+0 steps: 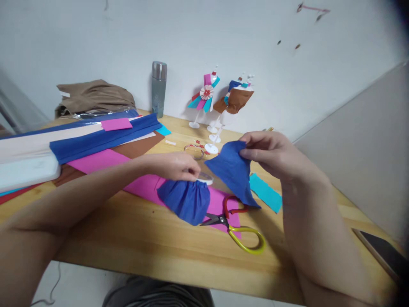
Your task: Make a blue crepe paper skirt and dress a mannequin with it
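Note:
My left hand (180,165) is closed at the gathered top edge of a blue pleated paper piece (187,200), which fans out below it. A round white-rimmed thing (206,178), perhaps a tape roll, shows just beside those fingers. Between thumb and fingers, my right hand (266,151) pinches the upper corner of a loose blue crepe paper piece (231,168). That piece hangs down towards a pair of scissors (223,220) with one red and one yellow handle. The scissors lie partly spread on a pink paper strip (220,202), close to the pleated piece.
Small mannequin stands dressed in paper, one in pink and turquoise (206,91), one in brown (239,100), stand by the wall. A flask (159,89) stands left of them. Folded blue paper (108,136) lies left, a turquoise strip (266,192) and a phone (381,251) right.

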Motion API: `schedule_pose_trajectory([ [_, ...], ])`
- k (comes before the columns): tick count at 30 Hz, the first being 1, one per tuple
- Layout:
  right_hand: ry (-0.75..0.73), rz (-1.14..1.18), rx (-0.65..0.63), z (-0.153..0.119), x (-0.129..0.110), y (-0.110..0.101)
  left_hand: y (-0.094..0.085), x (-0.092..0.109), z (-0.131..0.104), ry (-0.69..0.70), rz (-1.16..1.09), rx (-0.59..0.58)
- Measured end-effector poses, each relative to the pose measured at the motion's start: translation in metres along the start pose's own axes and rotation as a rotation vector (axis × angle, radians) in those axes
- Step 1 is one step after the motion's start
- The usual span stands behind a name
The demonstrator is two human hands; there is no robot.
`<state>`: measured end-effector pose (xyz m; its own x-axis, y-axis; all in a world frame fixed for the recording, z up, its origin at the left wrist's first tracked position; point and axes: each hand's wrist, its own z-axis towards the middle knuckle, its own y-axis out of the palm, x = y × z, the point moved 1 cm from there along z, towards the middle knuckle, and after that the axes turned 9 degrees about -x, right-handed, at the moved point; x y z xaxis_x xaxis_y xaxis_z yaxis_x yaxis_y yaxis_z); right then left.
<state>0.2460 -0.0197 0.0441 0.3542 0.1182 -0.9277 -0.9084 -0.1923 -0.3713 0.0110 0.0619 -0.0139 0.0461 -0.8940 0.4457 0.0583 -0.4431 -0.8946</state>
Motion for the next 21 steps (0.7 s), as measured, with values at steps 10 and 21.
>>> schedule_pose_trajectory([
  [10,-0.021,-0.016,-0.005,-0.01,-0.017,0.01,-0.037,-0.002,-0.016,-0.067,-0.224,0.192],
  [21,-0.12,-0.44,-0.106,0.0,-0.013,0.029,-0.043,0.009,-0.018,-0.141,-0.128,0.184],
])
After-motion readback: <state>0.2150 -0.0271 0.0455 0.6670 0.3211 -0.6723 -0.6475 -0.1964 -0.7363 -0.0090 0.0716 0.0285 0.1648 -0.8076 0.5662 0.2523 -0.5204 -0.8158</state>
